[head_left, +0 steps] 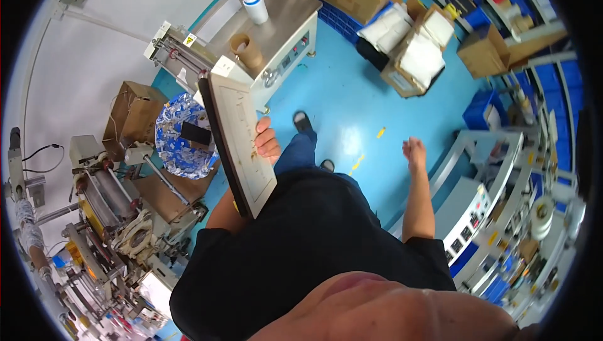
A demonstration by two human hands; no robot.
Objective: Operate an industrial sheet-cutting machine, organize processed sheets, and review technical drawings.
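The left hand (pixel 267 142) is clamped on the long edge of a flat cream board (pixel 242 143) with a dark rim, fingers wrapped over the side that faces the body, so the board stands nearly on edge against the person's left side. The right hand (pixel 414 151) holds nothing; it hangs loose and part open, well away from the board on its far side, above the blue floor (pixel 352 96).

Carried one-handed like this, the board would likely be steadier with its lower corner pressed against the hip and its top edge tipped away from the metal machine (pixel 276 33) that stands just beyond it. The free hand could take the opposite edge if the board starts to swing.

On that machine's steel worktop (pixel 289 11), beyond the board, stand a brown cardboard tube (pixel 246 50) and a white roll with a blue top (pixel 255 7). To the board's left is a round bin lined with a blue patterned bag (pixel 179 137), with a brown box (pixel 130 115) and roller machinery (pixel 107 209) farther out. On the board's right, past the free hand, lie open cardboard boxes (pixel 414 52), blue crates (pixel 480 112) and racks of equipment (pixel 502 215).
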